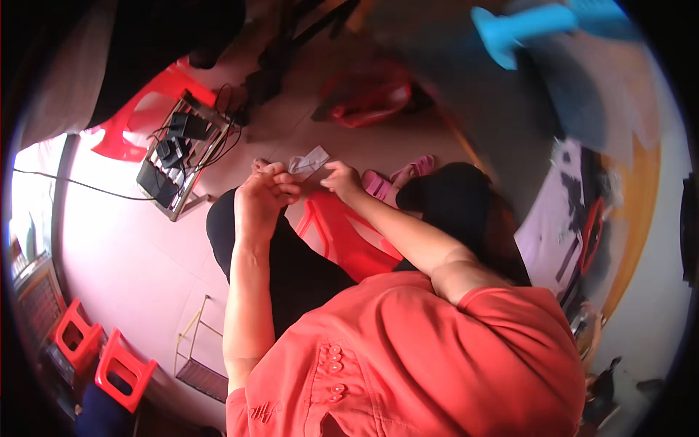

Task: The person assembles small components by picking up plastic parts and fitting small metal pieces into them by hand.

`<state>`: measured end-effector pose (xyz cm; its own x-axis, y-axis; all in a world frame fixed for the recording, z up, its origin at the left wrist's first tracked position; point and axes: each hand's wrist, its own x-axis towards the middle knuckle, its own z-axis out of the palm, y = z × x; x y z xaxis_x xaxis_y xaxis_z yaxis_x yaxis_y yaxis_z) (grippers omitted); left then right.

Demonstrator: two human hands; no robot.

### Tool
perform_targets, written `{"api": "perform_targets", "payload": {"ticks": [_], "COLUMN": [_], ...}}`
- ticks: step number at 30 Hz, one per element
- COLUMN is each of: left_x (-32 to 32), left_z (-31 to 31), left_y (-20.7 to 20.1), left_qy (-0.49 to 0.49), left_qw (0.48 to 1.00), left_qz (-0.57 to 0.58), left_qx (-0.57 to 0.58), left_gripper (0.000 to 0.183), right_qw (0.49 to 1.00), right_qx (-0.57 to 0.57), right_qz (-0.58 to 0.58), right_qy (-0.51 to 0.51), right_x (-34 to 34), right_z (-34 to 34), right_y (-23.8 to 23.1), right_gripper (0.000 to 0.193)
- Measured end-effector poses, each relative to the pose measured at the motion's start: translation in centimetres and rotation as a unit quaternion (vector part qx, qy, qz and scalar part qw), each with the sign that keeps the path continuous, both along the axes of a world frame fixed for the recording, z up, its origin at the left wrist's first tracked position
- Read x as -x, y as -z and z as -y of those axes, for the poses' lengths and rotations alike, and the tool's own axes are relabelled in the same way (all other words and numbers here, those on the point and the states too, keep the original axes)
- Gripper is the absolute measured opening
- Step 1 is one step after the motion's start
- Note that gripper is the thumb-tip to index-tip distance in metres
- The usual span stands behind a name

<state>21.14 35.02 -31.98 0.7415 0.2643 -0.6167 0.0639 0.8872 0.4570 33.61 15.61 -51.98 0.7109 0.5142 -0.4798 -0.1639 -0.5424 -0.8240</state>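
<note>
A small whitish packet or card (pixel 313 159), with thin darker lines on it, is held between my hands above my lap. My left hand (pixel 266 191) has its fingers curled by the left side of the packet. Close to its right edge is my right hand (pixel 342 180), closed, with thumb and index finger pinched together. Exactly where the fingertips meet the packet is too small to make out. Below the hands, between my black-trousered legs, shows a red plastic surface (pixel 346 237).
A slatted rack (pixel 178 207) with black devices and cables stands ahead on the left. Red plastic stools (pixel 125 370) and a small metal-framed rack (pixel 200 375) are at the lower left. A red bag (pixel 371 95) lies ahead. Pink sandals (pixel 377 183) and a blurred blue object (pixel 531 25) are to the right.
</note>
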Motion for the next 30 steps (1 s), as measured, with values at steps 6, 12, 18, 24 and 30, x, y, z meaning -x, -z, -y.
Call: {"api": "perform_targets", "payload": {"ticks": [6, 12, 18, 24, 30], "left_x": [1.4, 1.6, -4.7, -11.6, -18.8], "left_z": [1.3, 5.2, 15.4, 23.1, 24.8], "left_y": [1.2, -1.1, -15.8, -23.3, -22.2], "left_qy": [0.005, -0.082, -0.039, 0.092, 0.171], "left_qw": [0.982, 0.898, 0.77, 0.575, 0.55], "left_qz": [-0.089, -0.136, 0.078, 0.287, 0.304], "left_qx": [-0.166, -0.41, -0.632, -0.76, -0.759], "left_gripper": [0.028, 0.017, 0.008, 0.011, 0.014], "right_qw": [0.976, 0.922, 0.911, 0.919, 0.768], "right_qx": [-0.106, -0.21, -0.273, -0.199, 0.024], "right_qz": [-0.023, -0.003, 0.042, 0.313, 0.632], "right_qy": [-0.19, -0.326, -0.306, -0.135, -0.102], "right_x": [2.3, 3.3, 1.3, -3.5, -6.4], "right_z": [-0.6, 9.1, 21.7, 30.4, 34.2], "right_y": [-19.5, -34.7, -43.2, -47.5, -43.8], "right_gripper": [0.034, 0.034, 0.031, 0.013, 0.014]}}
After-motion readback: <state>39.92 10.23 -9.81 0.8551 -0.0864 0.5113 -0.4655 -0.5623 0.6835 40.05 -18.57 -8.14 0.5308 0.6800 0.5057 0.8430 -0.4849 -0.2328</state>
